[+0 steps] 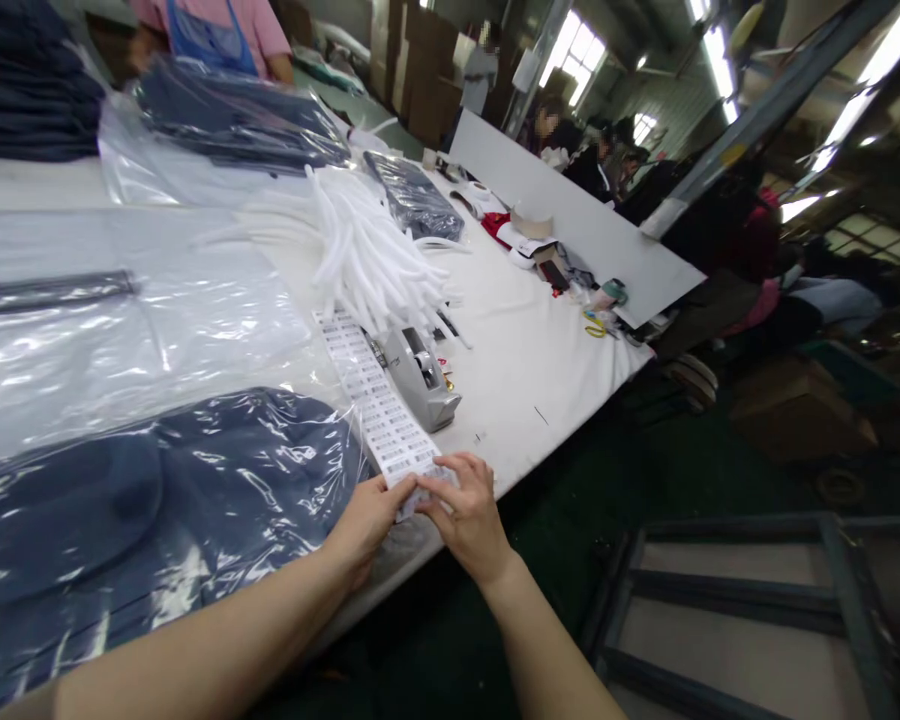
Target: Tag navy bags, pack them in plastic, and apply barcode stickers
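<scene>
A long white strip of barcode labels (371, 395) runs across the white-covered table (540, 370) and ends between my hands. My left hand (367, 525) and my right hand (465, 515) pinch its near end with their fingertips close together. The end of the strip is partly hidden by my fingers. A grey tape dispenser (420, 375) stands just to the right of the strip. To my left, a dark navy garment in a clear plastic bag (157, 500) lies under my left forearm.
A bundle of white foam tubes (367, 240) lies beyond the dispenser. More bagged garments and a dark folded stack (30, 90) occupy the far left. Yellow-handled scissors (595, 323) and small items lie by a white partition board (570, 210). Co-workers sit beyond it. A metal frame (750, 600) stands below right.
</scene>
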Demonstrator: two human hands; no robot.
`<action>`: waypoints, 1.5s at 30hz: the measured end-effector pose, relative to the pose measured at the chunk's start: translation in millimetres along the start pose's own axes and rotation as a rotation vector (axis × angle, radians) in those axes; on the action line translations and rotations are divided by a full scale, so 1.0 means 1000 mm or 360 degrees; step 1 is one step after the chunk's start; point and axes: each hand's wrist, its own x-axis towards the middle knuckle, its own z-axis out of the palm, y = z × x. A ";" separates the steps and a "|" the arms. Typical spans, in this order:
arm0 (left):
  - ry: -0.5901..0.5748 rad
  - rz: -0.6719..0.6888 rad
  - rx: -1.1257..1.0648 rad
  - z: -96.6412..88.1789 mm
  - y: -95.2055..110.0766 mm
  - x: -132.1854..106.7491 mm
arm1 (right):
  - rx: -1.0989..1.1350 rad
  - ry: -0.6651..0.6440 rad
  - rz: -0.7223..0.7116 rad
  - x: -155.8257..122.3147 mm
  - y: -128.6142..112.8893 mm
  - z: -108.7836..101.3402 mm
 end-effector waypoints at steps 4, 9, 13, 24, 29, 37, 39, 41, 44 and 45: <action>0.0070 -0.0013 0.0063 0.000 -0.003 0.006 | -0.0168 0.0024 -0.0275 0.009 0.004 0.007; 0.0094 -0.0011 0.0157 0.002 0.003 0.007 | -0.0258 0.0270 -0.0601 0.001 0.008 0.009; 0.0066 0.0005 0.0191 0.001 0.004 0.009 | -0.0276 0.0230 -0.0431 0.002 0.010 0.012; -0.0056 -0.0018 0.0139 -0.002 0.000 0.019 | -0.0313 0.0408 -0.0750 -0.005 0.017 0.013; -0.0015 -0.0080 0.0189 0.007 0.004 0.020 | -0.0215 0.0572 -0.0742 -0.012 -0.005 -0.007; -0.0651 0.0601 0.1469 -0.035 -0.012 -0.068 | 0.1247 -0.0121 0.0680 0.019 -0.052 -0.004; -0.0979 0.0869 0.2018 -0.068 -0.017 -0.096 | 0.1482 -0.0466 0.0843 0.041 -0.077 0.016; -0.0880 0.1221 0.2294 -0.106 -0.014 -0.128 | 0.1586 -0.0749 0.0884 0.062 -0.113 0.038; -0.0167 0.1535 0.2257 -0.171 0.008 -0.173 | 0.1636 -0.1153 0.0851 0.089 -0.175 0.077; 0.0053 0.1553 0.2233 -0.194 0.017 -0.184 | 0.1646 -0.1281 0.0840 0.096 -0.193 0.092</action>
